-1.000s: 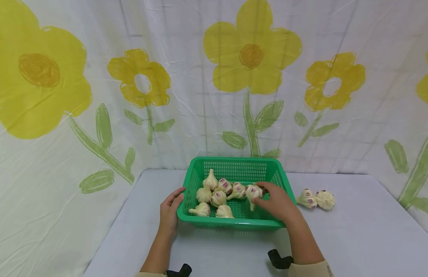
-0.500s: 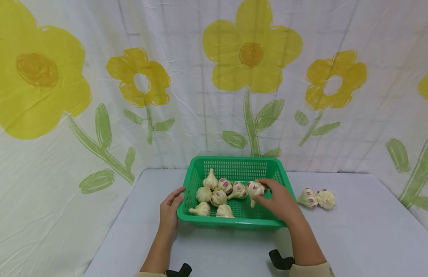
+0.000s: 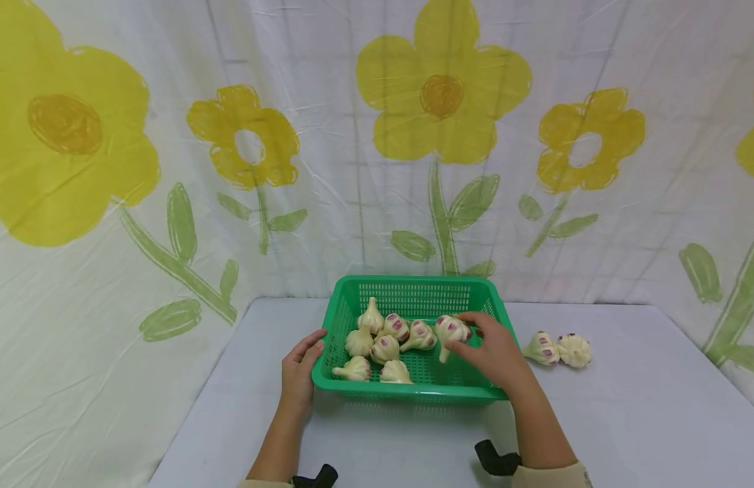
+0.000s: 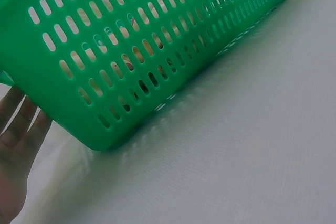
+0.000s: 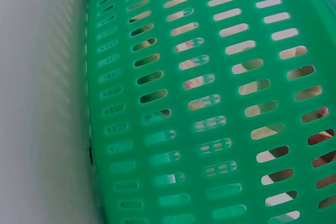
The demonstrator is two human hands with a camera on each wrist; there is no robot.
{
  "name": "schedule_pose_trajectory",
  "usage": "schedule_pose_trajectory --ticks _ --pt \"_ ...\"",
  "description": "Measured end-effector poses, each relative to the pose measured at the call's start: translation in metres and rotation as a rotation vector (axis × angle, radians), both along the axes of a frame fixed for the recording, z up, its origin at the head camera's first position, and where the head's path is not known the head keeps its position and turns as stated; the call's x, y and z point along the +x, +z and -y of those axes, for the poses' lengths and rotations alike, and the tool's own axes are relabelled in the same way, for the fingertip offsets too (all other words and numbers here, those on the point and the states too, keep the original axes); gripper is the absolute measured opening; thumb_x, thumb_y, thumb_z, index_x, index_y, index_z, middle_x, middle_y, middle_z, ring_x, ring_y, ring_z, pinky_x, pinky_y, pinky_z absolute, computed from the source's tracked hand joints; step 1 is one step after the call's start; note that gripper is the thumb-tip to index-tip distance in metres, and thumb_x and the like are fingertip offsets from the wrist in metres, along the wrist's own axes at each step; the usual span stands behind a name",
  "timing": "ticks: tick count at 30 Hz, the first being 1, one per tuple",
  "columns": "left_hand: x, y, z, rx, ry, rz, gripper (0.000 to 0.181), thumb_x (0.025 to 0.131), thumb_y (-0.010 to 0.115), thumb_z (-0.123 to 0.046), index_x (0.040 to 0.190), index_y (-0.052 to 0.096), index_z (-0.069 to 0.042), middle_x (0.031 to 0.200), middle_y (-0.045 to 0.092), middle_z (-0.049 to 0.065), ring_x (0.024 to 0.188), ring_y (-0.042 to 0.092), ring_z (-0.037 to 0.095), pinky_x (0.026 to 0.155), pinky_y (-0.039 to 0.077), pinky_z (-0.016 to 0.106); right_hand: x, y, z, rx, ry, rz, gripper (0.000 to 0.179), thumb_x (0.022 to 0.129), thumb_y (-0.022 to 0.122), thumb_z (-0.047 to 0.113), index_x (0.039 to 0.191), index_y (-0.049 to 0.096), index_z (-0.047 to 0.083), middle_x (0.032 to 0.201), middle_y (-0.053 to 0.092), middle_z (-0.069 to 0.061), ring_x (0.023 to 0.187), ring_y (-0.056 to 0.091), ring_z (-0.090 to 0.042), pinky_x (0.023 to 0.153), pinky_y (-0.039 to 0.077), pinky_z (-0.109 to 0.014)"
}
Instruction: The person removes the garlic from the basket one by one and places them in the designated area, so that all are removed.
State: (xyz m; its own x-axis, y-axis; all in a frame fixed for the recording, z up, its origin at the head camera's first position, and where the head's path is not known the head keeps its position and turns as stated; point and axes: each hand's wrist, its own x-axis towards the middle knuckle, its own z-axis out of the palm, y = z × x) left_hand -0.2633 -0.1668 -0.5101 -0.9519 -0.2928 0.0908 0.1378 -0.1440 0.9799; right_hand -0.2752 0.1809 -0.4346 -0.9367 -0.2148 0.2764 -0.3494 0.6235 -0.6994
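Observation:
In the head view a green plastic basket (image 3: 413,390) with slotted walls stands on the table. My right hand (image 3: 495,356) reaches over its right side and pinches a garlic bulb (image 3: 452,329), thumb and fingers on its right side, stem pointing down. The bulb hangs inside the basket. Several other garlic bulbs (image 3: 385,350) lie in the basket's left and middle part. My left hand (image 3: 299,373) rests against the basket's left end, its fairly straight fingers (image 4: 23,124) touching the wall in the left wrist view. The right wrist view shows only the basket's slotted wall (image 5: 210,124), hiding that hand's fingers.
Two garlic bulbs (image 3: 558,350) lie side by side on the white table (image 3: 633,420), to the right of the basket. Behind the table hangs a white curtain (image 3: 328,224) with yellow flowers. Black wrist mounts (image 3: 498,459) sit on both forearms.
My right hand has raised the garlic bulb slightly and shifted it a little to the right inside the basket. The left hand and the basket have stayed in place.

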Motion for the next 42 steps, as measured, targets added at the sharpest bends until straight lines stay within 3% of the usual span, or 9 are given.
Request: schedule_pose_trajectory --ticks 15,23,36,42 --pt "0.0015 0.0014 -0.0006 0.008 -0.001 -0.001 0.031 0.097 0.063 -0.022 0.126 0.068 -0.013 0.137 0.06 0.004 0.125 0.052 0.01 0.093 0.049 0.018 0.003 0.0033 0.0005 0.014 -0.042 0.076 0.061 0.083 0.075 0.049 0.132 0.058 0.016 0.131 0.062 -0.008 0.122 0.057 -0.036 0.095 0.051 -0.053" --pt "0.001 0.0014 -0.0004 0.018 -0.006 0.0 0.031 0.096 0.063 -0.022 0.126 0.068 -0.012 0.137 0.06 0.005 0.125 0.052 0.01 0.093 0.049 0.018 0.0033 0.0017 -0.0021 -0.038 -0.047 0.049 0.056 0.083 0.075 0.05 0.125 0.059 0.016 0.117 0.066 -0.004 0.112 0.061 -0.028 0.087 0.054 -0.047" --pt "0.0006 0.0013 0.0004 0.002 -0.009 0.005 0.031 0.096 0.063 -0.023 0.125 0.068 -0.011 0.136 0.06 0.004 0.127 0.05 0.01 0.094 0.048 0.018 0.0046 0.0039 -0.0061 -0.138 -0.06 -0.054 0.052 0.087 0.074 0.04 0.131 0.059 0.016 0.122 0.067 -0.009 0.116 0.063 -0.031 0.084 0.057 -0.044" --pt "-0.0002 0.0 0.0003 0.007 -0.004 -0.001 0.03 0.096 0.063 -0.022 0.124 0.069 -0.011 0.135 0.061 0.003 0.126 0.051 0.01 0.093 0.049 0.018 0.0051 0.0054 -0.0092 -0.174 -0.075 -0.026 0.057 0.089 0.072 0.042 0.137 0.057 0.015 0.124 0.064 -0.01 0.12 0.061 -0.032 0.087 0.057 -0.043"
